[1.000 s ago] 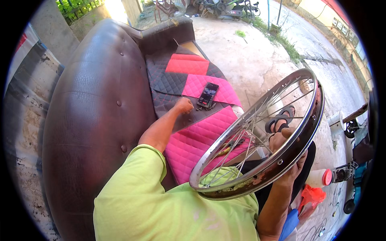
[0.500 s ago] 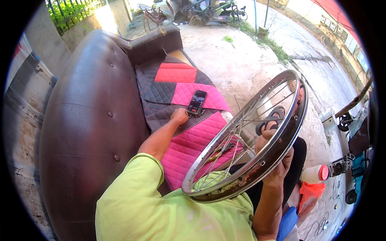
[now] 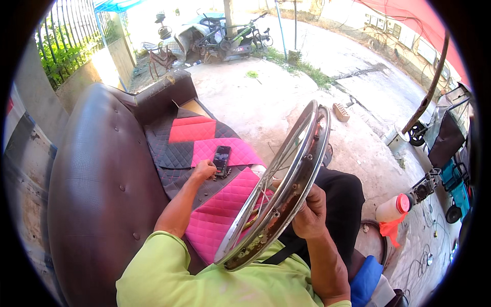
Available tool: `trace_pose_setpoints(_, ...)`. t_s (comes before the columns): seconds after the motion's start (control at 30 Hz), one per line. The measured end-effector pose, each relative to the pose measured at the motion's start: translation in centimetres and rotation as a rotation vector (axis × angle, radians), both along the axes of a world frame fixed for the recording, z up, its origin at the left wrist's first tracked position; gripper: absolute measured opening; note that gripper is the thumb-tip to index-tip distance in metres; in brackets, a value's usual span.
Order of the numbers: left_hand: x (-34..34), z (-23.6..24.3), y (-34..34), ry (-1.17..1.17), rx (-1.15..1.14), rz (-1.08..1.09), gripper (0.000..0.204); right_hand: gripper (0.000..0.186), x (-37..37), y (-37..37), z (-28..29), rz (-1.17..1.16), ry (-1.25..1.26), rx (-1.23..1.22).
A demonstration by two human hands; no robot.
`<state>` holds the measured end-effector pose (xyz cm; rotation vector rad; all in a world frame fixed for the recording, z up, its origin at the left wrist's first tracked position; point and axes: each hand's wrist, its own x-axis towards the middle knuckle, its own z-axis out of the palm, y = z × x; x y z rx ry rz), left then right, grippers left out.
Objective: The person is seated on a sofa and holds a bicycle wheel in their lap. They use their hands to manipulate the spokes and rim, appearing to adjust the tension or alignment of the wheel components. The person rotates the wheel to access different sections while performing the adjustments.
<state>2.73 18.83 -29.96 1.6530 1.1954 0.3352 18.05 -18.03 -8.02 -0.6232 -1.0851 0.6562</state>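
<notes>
A spoked bicycle wheel rim (image 3: 294, 189), rusty along its band, stands tilted and almost edge-on over my lap. My right hand (image 3: 309, 215) grips it from the right side. My left hand (image 3: 205, 169) is closed low over the seat cover beside a black phone (image 3: 222, 158) and some small metal pieces (image 3: 227, 172); whatever its fingertips pinch is too small to make out. Quilted covers in pink (image 3: 217, 225), red (image 3: 192, 128) and dark gray (image 3: 176, 161) lie on the sofa. A yellow-handled tool (image 3: 250, 222) shows partly behind the spokes.
The brown leather sofa back (image 3: 92, 194) bounds my left. At the right are a lidded plastic jar (image 3: 386, 211), red bag (image 3: 390, 230), turquoise wheeled item (image 3: 454, 189) and loose cables (image 3: 424, 258). A brick (image 3: 340, 112) lies on the concrete; bicycles (image 3: 235, 38) stand farther back.
The wheel has turned from an angled open ring to nearly edge-on, still in my right hand. My left hand has shifted slightly beside the phone. The view has tilted up toward the yard.
</notes>
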Motion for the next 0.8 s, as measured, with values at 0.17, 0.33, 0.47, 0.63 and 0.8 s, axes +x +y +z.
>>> trace_pose_setpoints(0.17, 4.5, 12.6, -3.9, -0.497, 0.027, -0.071, 0.014, 0.026, 0.3, 0.0, -0.4, 0.051, 0.024, -0.021)
trace_pose_setpoints(0.33, 4.0, 28.9, -13.9, -0.842, 0.164, -0.536, 0.017, 0.029, 0.1, 0.0, 0.7, 0.030, -0.030, -0.036)
trace_pose_setpoints(0.47, 2.1, 35.0, -19.5, -0.868, 0.505, -0.814, 0.021, 0.028, -0.1, 0.2, 1.2, -0.001, -0.094, -0.016)
trace_pose_setpoints(0.63, 1.6, 36.9, -22.4, -0.732, 0.787, -0.867, 0.024, 0.027, -0.2, 0.4, 0.9, 0.025, -0.062, -0.005)
trace_pose_setpoints(0.8, 1.1, 37.6, -23.2, -0.586, 1.002, -0.899, 0.023, 0.028, -0.7, 0.5, 2.1, 0.040, -0.065, -0.044)
